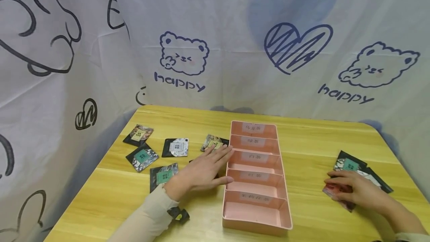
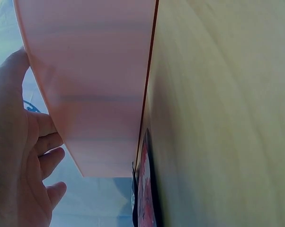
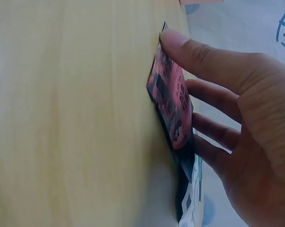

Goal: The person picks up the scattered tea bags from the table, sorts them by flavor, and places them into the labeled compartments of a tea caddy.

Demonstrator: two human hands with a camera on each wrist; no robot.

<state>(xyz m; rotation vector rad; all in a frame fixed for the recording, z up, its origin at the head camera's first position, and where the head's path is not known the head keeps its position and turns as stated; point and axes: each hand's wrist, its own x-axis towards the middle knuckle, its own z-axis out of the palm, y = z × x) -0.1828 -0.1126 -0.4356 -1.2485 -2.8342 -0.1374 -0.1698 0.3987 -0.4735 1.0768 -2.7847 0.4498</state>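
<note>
My left hand (image 1: 203,169) lies over the left rim of a long pink divided box (image 1: 256,229), its fingers stretched out and touching the edge. In the left wrist view the fingertips meet the top edge of the box's side wall. At the right of the table, my right hand (image 1: 366,191) pinches a red-and-black sachet (image 3: 173,99) between thumb and fingers. The sachet is tilted up off the table at one side. Beside it lie a green-labelled sachet (image 1: 349,163) and a whitish sachet (image 1: 369,177), partly covered by the hand.
Several flat sachets, among them a white-labelled one (image 1: 176,147) and a green-labelled one (image 1: 164,174), are spread left of the box. Paper labels mark the box's compartments. Another red sachet (image 2: 145,194) lies beside the box, under the left hand. White printed cloth (image 1: 235,47) hangs behind the table.
</note>
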